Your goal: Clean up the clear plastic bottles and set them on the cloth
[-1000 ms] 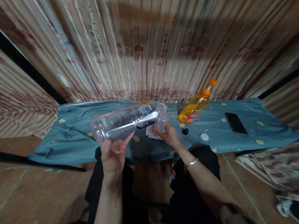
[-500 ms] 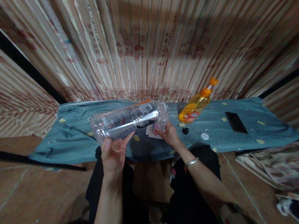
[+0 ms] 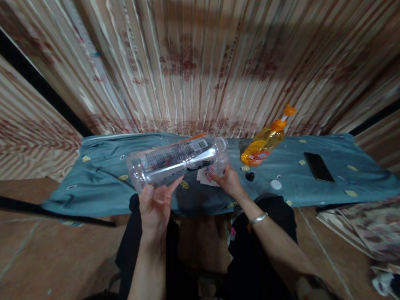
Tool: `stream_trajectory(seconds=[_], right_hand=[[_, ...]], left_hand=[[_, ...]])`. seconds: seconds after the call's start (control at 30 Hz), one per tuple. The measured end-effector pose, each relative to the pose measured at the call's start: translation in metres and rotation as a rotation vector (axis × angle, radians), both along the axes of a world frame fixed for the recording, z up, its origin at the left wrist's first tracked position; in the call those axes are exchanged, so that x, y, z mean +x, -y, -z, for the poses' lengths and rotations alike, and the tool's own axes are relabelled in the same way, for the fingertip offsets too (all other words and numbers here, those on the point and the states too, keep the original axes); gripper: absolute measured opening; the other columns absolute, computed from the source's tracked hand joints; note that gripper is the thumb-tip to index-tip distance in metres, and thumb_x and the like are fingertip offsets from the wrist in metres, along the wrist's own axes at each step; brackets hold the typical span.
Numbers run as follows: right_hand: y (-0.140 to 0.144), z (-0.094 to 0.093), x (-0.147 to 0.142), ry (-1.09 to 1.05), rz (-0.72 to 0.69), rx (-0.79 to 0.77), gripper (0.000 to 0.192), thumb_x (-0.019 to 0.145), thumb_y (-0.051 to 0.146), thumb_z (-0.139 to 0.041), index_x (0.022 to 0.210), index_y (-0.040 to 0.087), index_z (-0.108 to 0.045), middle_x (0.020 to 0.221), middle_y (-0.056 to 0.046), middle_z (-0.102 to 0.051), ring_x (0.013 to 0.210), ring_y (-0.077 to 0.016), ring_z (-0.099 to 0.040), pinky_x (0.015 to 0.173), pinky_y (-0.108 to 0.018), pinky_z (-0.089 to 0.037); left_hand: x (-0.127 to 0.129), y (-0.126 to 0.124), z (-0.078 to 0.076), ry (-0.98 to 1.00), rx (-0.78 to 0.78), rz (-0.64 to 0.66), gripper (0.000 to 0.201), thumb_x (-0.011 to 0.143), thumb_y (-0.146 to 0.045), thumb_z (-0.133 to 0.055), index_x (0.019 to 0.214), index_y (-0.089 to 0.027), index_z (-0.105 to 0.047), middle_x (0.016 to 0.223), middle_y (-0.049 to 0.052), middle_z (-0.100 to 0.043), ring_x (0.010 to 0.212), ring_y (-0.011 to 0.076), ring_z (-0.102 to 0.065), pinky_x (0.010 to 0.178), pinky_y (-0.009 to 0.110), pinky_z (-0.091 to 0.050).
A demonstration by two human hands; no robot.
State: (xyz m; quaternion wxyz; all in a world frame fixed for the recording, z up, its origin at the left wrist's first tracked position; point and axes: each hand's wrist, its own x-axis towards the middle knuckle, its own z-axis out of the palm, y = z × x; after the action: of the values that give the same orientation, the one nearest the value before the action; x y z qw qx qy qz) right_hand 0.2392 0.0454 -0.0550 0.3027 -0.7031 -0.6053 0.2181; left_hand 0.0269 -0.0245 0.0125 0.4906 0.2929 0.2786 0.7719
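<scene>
Two bare hands hold one large clear plastic bottle (image 3: 173, 163) sideways above a narrow tabletop (image 3: 103, 194), its base to the left, its neck to the right and slightly higher. Its wraparound label is silver, with an orange strip along the upper edge, a block of small dark print, a barcode near the neck and bold black lettering below; the words are too blurred to read. The left hand (image 3: 157, 205) is palm up, clasping the base end, thumb on the near side and index finger stretched along the label. The right hand (image 3: 228, 181) is closed on the shoulder by the neck; a white paper with pink print (image 3: 206, 179) shows just below, and whether the fingers touch it cannot be told

To the right stands one pump bottle (image 3: 264, 146) of yellow-orange liquid, with an orange pump and a red, white and blue label, brand not legible. Nearer the person lie one small black object (image 3: 249, 176) and one white disc (image 3: 275, 184). Further right is one dark phone (image 3: 318, 167), lying flat. A blue-grey cloth with yellow motifs covers the tabletop. Behind hangs a striped curtain (image 3: 193, 62) with dark red marks, unreadable. One silver bracelet (image 3: 258, 219) circles the right wrist
</scene>
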Motion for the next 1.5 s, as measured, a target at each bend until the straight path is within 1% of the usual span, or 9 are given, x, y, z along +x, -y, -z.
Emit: stream_trajectory(seconds=[0.3, 0.43, 0.57, 0.77, 1.03, 1.17, 1.27, 1.4, 1.5], right_hand=[[-0.0020, 0.0025, 0.0016, -0.009, 0.005, -0.007, 0.053, 0.077, 0.037, -0.081, 0.121, 0.016, -0.061, 0.099, -0.013, -0.078, 0.099, -0.0356, -0.076, 0.080, -0.042, -0.059], [-0.0021, 0.0026, 0.0015, -0.011, 0.017, -0.025, 0.055, 0.076, 0.037, -0.082, 0.121, 0.013, -0.061, 0.101, -0.016, -0.078, 0.100, -0.0357, -0.076, 0.081, -0.041, -0.059], [-0.0024, 0.0028, 0.0016, -0.033, 0.008, -0.023, 0.054, 0.076, 0.036, -0.083, 0.121, 0.014, -0.061, 0.103, -0.016, -0.079, 0.101, -0.0337, -0.076, 0.083, -0.039, -0.059], [-0.0021, 0.0019, 0.0014, -0.005, 0.019, -0.015, 0.052, 0.076, 0.037, -0.082, 0.119, 0.017, -0.062, 0.100, -0.012, -0.079, 0.098, -0.0322, -0.077, 0.081, -0.038, -0.060], [-0.0022, 0.0021, 0.0017, -0.014, 0.012, -0.013, 0.055, 0.076, 0.038, -0.081, 0.122, 0.015, -0.061, 0.103, -0.014, -0.079, 0.099, -0.0349, -0.077, 0.081, -0.041, -0.061], [-0.0032, 0.0056, 0.0027, -0.026, 0.004, -0.007, 0.056, 0.077, 0.037, -0.080, 0.125, 0.016, -0.060, 0.106, -0.015, -0.078, 0.101, -0.0354, -0.076, 0.082, -0.043, -0.061], [-0.0035, 0.0080, 0.0036, -0.039, 0.003, -0.003, 0.057, 0.076, 0.036, -0.081, 0.126, 0.017, -0.060, 0.105, -0.014, -0.078, 0.101, -0.0349, -0.076, 0.083, -0.043, -0.061], [-0.0032, 0.0077, 0.0037, -0.051, 0.001, 0.007, 0.056, 0.077, 0.036, -0.081, 0.125, 0.017, -0.061, 0.104, -0.014, -0.078, 0.102, -0.0343, -0.076, 0.085, -0.043, -0.061], [-0.0029, 0.0060, 0.0033, -0.049, 0.007, 0.000, 0.057, 0.076, 0.037, -0.082, 0.124, 0.016, -0.061, 0.105, -0.015, -0.078, 0.102, -0.0342, -0.076, 0.085, -0.042, -0.061]], left_hand=[[0.0005, 0.0009, -0.0012, -0.003, 0.013, 0.013, 0.049, 0.072, -0.053, -0.083, 0.116, -0.032, -0.073, 0.128, 0.005, -0.072, 0.129, 0.0356, -0.062, 0.092, 0.053, -0.063], [0.0000, 0.0012, -0.0003, -0.004, 0.013, 0.002, 0.054, 0.072, -0.054, -0.084, 0.119, -0.030, -0.072, 0.127, 0.008, -0.072, 0.131, 0.0381, -0.060, 0.093, 0.056, -0.062], [-0.0005, 0.0010, 0.0004, -0.019, 0.029, 0.008, 0.057, 0.072, -0.055, -0.084, 0.122, -0.029, -0.071, 0.130, 0.010, -0.071, 0.135, 0.0395, -0.057, 0.093, 0.057, -0.062], [-0.0001, 0.0013, -0.0020, -0.025, 0.014, 0.023, 0.059, 0.070, -0.056, -0.085, 0.121, -0.031, -0.071, 0.133, 0.007, -0.069, 0.138, 0.0400, -0.054, 0.095, 0.056, -0.061], [-0.0005, 0.0015, -0.0011, -0.039, 0.019, 0.015, 0.061, 0.071, -0.056, -0.085, 0.125, -0.032, -0.070, 0.136, 0.008, -0.069, 0.131, 0.0383, -0.061, 0.094, 0.056, -0.061], [-0.0004, 0.0014, -0.0010, -0.039, 0.021, 0.018, 0.062, 0.072, -0.057, -0.084, 0.127, -0.033, -0.070, 0.138, 0.007, -0.068, 0.132, 0.0378, -0.060, 0.093, 0.054, -0.062], [-0.0008, 0.0007, 0.0000, -0.033, 0.028, 0.034, 0.061, 0.072, -0.055, -0.084, 0.128, -0.035, -0.069, 0.137, 0.006, -0.068, 0.137, 0.0388, -0.056, 0.095, 0.055, -0.061], [-0.0015, 0.0003, 0.0014, -0.022, 0.034, 0.022, 0.061, 0.072, -0.054, -0.084, 0.127, -0.032, -0.069, 0.134, 0.009, -0.069, 0.138, 0.0409, -0.054, 0.094, 0.057, -0.061], [-0.0018, 0.0009, 0.0013, -0.023, 0.021, 0.020, 0.058, 0.072, -0.053, -0.085, 0.124, -0.032, -0.069, 0.132, 0.008, -0.070, 0.136, 0.0404, -0.056, 0.094, 0.058, -0.061]])
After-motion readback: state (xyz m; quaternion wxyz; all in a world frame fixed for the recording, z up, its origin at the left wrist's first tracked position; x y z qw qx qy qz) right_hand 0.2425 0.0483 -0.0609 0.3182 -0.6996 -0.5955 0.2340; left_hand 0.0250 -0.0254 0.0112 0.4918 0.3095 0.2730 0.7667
